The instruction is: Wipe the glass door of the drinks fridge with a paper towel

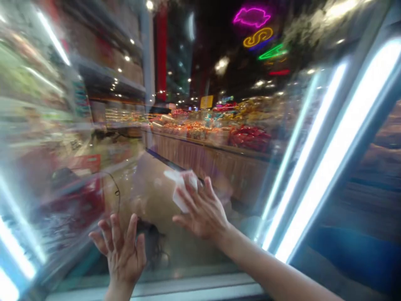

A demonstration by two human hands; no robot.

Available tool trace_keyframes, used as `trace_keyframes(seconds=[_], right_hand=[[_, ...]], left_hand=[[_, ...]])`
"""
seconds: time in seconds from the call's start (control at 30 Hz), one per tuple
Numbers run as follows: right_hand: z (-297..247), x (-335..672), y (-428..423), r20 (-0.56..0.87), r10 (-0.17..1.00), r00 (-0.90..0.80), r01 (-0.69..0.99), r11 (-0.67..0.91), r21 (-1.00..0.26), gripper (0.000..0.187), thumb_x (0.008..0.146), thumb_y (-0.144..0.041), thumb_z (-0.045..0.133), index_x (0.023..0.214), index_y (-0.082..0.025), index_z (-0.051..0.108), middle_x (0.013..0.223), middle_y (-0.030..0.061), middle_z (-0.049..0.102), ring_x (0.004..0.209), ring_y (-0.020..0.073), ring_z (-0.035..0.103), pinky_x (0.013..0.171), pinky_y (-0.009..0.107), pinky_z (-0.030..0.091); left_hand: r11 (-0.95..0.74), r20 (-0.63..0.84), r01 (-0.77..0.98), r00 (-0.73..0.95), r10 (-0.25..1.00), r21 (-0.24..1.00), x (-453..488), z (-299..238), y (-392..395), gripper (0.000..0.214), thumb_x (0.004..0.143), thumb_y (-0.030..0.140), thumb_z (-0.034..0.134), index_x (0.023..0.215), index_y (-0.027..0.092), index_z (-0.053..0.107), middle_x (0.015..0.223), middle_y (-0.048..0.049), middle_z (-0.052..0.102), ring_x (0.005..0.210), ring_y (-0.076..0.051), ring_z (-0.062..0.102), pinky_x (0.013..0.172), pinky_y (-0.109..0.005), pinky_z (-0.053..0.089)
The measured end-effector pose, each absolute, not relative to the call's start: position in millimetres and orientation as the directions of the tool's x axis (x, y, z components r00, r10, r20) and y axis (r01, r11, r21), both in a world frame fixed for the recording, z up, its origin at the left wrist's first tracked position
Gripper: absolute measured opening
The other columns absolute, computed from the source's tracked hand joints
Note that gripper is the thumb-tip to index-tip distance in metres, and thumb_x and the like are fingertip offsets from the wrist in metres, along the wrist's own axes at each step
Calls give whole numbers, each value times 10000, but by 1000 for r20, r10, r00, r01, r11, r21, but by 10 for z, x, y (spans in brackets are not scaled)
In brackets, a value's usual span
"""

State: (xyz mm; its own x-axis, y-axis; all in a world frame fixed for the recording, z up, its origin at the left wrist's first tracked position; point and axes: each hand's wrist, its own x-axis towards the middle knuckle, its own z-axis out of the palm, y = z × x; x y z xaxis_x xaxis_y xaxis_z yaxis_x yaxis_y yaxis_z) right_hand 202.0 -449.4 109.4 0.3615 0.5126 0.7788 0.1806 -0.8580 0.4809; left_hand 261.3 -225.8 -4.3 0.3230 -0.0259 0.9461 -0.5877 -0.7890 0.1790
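In the lower middle, my right hand [205, 215] presses a thin white cloth or tissue [179, 201] flat against a glass pane [191, 259]. Its fingers are spread over the cloth, which sticks out past the fingertips at the upper left. To its left, my left hand [123, 253] is raised with fingers apart and nothing held. It is at or very near the glass; contact cannot be made out. Both hands are slightly blurred.
Bright tube lights [341, 146] slant along the right side, with more at the lower left. Behind the glass stands a long wood-fronted counter [188, 148] heaped with colourful packets. A red bin or basket [94, 179] shows at left. Neon signs [252, 17] glow above.
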Motion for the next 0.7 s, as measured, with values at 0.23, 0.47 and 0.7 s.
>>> trace_keyframes(seconds=[0.23,0.47,0.7], right_hand=[[1340,2364,-3920,424,809,407,461,-583,669,726,1006,-632,433,1590,-212,333,1692,17,266,1596,197,101,1310,434,242],[2072,2679,-3358,512,779,362,347,-622,702,862,1023,-622,394,1611,-45,139,1720,135,110,1581,297,2,1310,513,27],[1787,2797,-2955,-130,929,345,350,1,937,764,1010,-655,349,1603,-176,303,1698,-2,243,1578,201,190,1326,393,101]], left_hand=[[-830,951,-511,301,69,222,2660,-29,-1989,836,928,174,554,1623,364,129,1736,-17,-63,1597,-294,-103,1270,-644,-53],[-824,934,-483,327,144,296,2695,-54,-1883,815,947,191,517,1628,356,100,1732,-31,-82,1592,-324,-110,1253,-691,-52],[-810,927,-466,289,239,355,2719,-43,-1744,787,958,187,503,1627,335,118,1734,-22,-83,1595,-312,-102,1256,-675,-53]])
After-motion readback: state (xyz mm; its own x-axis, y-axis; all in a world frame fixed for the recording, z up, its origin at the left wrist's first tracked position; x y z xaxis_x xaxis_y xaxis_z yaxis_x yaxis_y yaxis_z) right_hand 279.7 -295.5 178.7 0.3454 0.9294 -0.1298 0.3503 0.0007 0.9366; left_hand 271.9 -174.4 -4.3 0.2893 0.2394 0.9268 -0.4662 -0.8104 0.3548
